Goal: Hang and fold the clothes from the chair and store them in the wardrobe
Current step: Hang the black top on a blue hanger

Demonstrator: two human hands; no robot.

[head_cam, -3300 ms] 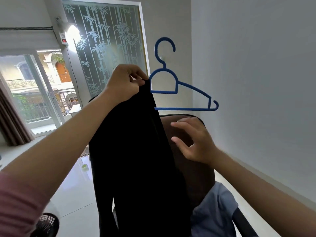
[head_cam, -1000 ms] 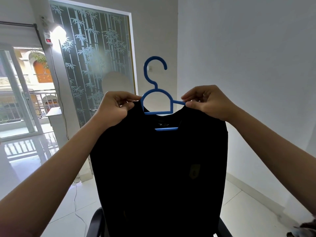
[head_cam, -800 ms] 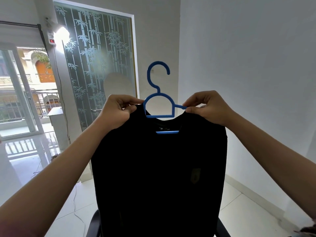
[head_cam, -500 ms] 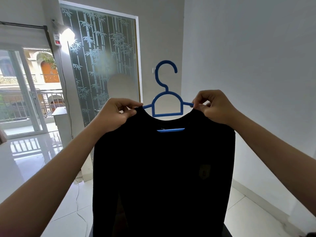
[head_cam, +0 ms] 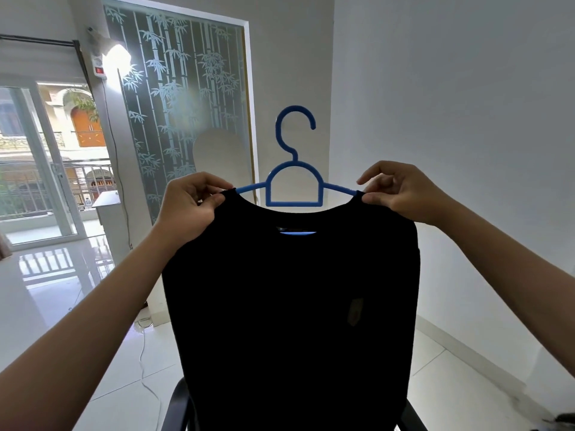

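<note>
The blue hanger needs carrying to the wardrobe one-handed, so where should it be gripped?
Grip the blue hanger at the neck just below its hook, coming from above. That part stands bare above the black shirt collar and sits central, so the load should hang level. Both hands now pinch the shoulders.

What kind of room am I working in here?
Most likely a room in a home: glossy white tiled floor, a frosted bamboo-pattern glass door, and a sliding glass door onto a railed balcony. Both hands hold a black shirt on a blue hanger.
</note>
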